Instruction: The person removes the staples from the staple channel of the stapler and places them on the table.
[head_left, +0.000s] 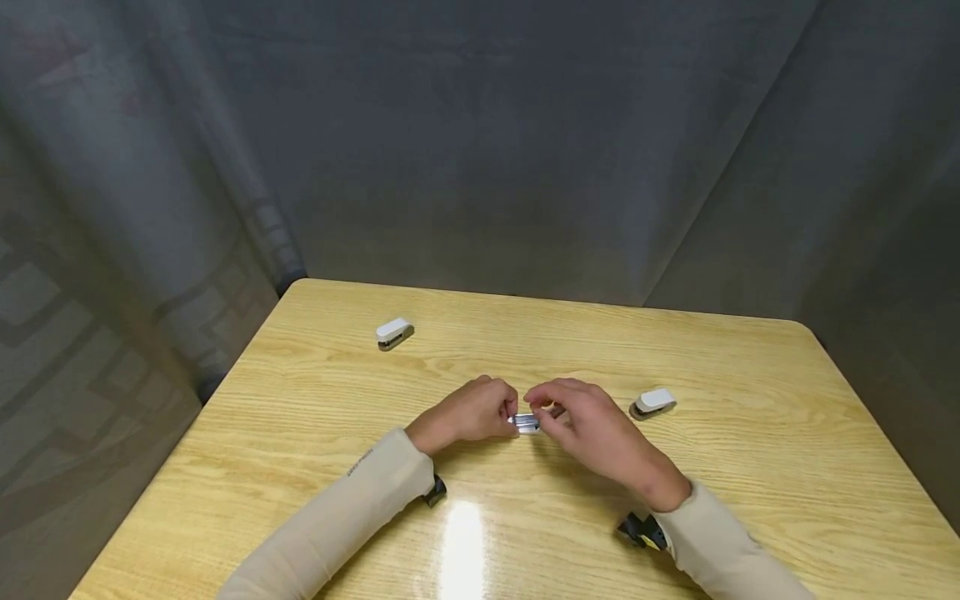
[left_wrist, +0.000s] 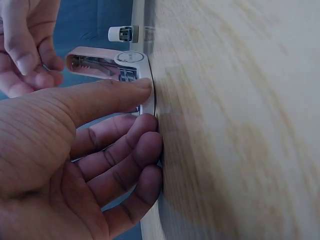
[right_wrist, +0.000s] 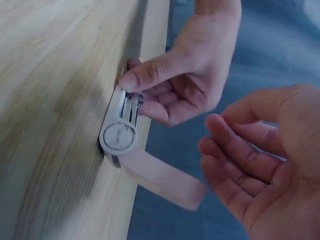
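Likely light, stiff and smooth, 1 opened stapler (right_wrist: pixel 119 136) suits holding by its base (right_wrist: pixel 113 108), where the left hand (head_left: pixel 480 410) pinches; right hand (head_left: pixel 598 425) loosely bent, empty.

one opened stapler (right_wrist: pixel 119 136), two closed staplers (head_left: pixel 393 332) (head_left: pixel 654 402), three altogether; two hands (head_left: pixel 476 410) (head_left: pixel 600 429), two sleeves (head_left: pixel 345 512) (head_left: pixel 720 537), two black wrist devices (head_left: pixel 435 492) (head_left: pixel 639 530), one wooden surface (head_left: pixel 517 342).

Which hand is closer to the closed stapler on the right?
Right. The right hand is just left of that closed stapler; the left hand is farther left, holding the open stapler.
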